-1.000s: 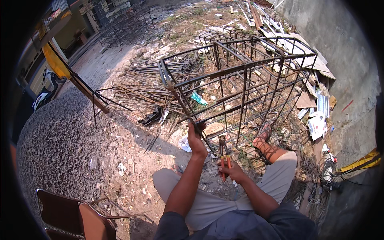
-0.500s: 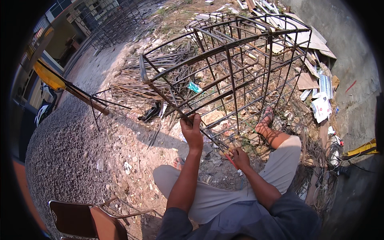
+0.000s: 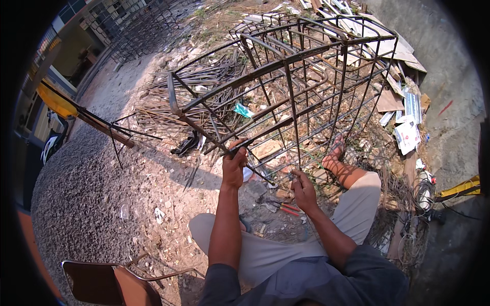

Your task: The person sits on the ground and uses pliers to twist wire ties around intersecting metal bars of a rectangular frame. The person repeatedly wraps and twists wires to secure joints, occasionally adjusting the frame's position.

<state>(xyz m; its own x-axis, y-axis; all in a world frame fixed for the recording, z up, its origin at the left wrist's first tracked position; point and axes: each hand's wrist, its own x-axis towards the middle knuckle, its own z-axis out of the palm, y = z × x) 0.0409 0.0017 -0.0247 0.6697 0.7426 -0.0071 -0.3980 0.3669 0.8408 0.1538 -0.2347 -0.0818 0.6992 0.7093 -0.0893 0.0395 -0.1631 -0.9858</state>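
Observation:
A rusty rebar cage (image 3: 288, 92) of bent steel bars stands in front of me, its near left end close to my knees. My left hand (image 3: 234, 168) is closed round the bars at that near lower corner. To the right of it, my right hand (image 3: 304, 193) pinches its fingers together just under the low end of an upright bar; what they hold, if anything, is too small to make out. Red-handled pliers (image 3: 289, 208) lie on the ground beneath and left of my right hand.
A heap of loose steel rods (image 3: 173, 102) lies beyond the cage's left end. Gravel (image 3: 76, 188) is piled at left, near a brown chair (image 3: 109, 283). Boards and scrap (image 3: 403, 102) lean along the concrete wall (image 3: 454, 92). Tangled wire (image 3: 395, 194) lies right of my leg.
The red-handled pliers have left my right hand and now lie on the ground. That hand has risen toward the upright bar. My left hand still grips the cage, which appears slightly shifted left.

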